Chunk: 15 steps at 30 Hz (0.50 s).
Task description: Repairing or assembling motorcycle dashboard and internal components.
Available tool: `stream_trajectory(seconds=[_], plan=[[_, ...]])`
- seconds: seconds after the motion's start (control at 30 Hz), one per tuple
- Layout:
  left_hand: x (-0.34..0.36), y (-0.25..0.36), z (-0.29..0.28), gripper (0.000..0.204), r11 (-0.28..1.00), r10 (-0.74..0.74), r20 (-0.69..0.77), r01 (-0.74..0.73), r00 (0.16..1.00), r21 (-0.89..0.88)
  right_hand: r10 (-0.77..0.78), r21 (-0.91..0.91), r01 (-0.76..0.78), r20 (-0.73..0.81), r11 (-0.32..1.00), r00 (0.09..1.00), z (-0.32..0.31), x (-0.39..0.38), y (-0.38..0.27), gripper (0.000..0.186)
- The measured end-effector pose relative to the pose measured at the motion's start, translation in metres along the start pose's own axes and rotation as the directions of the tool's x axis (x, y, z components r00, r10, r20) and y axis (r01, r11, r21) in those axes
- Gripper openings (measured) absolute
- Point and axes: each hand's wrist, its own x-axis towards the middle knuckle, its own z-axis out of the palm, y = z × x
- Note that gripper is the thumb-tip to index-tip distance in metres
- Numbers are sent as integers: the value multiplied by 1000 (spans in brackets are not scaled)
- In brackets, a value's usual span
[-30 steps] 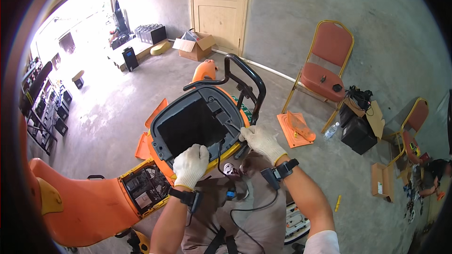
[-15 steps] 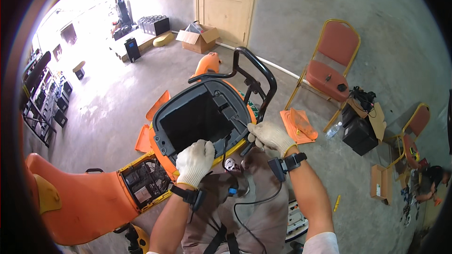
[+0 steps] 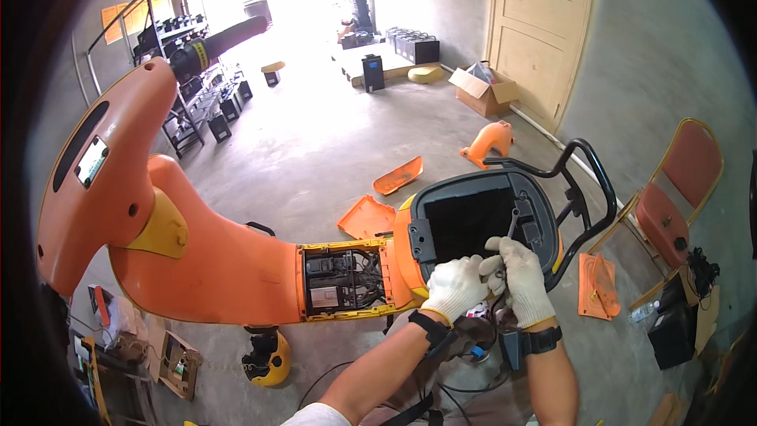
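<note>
An orange scooter body (image 3: 229, 256) stretches across the floor before me, with an open dark storage bucket (image 3: 465, 221) in its rear part. At the bucket's near rim, my left hand (image 3: 456, 288), in a white knitted glove, is closed; whatever its fingers grip is hidden. My right hand (image 3: 520, 276), gloved the same way, is closed around a grey metal spanner (image 3: 515, 223), whose upper end sticks up over the bucket's right side. The fingertips of both hands meet or nearly meet. Left of the bucket, an open bay (image 3: 345, 278) shows wiring and dark parts.
A black tubular rail (image 3: 603, 189) curves behind the bucket. Orange panels (image 3: 369, 218) lie beyond the scooter, another panel (image 3: 599, 285) to the right. A red chair (image 3: 670, 209), black box (image 3: 670, 335) and bottle (image 3: 643, 312) stand at right. A yellow helmet (image 3: 270, 359) sits near front.
The view has swung left, bringing the scooter's front into sight. My right hand has come from the bucket's right edge to beside my left hand, and the spanner now points upward.
</note>
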Motion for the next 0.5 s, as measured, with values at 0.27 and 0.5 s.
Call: stream_trajectory(seconds=[0.27, 0.5], plan=[[2, 8, -3, 46, 1000, -13, -16, 13, 1000, -20, -118, -22, 117, -86, 993, 989, -52, -22, 14, 23], [1, 7, 3, 45, 1000, 26, -102, -24, 994, 19, -52, -226, -25, -329, 974, 943, -107, -31, 2, 29]])
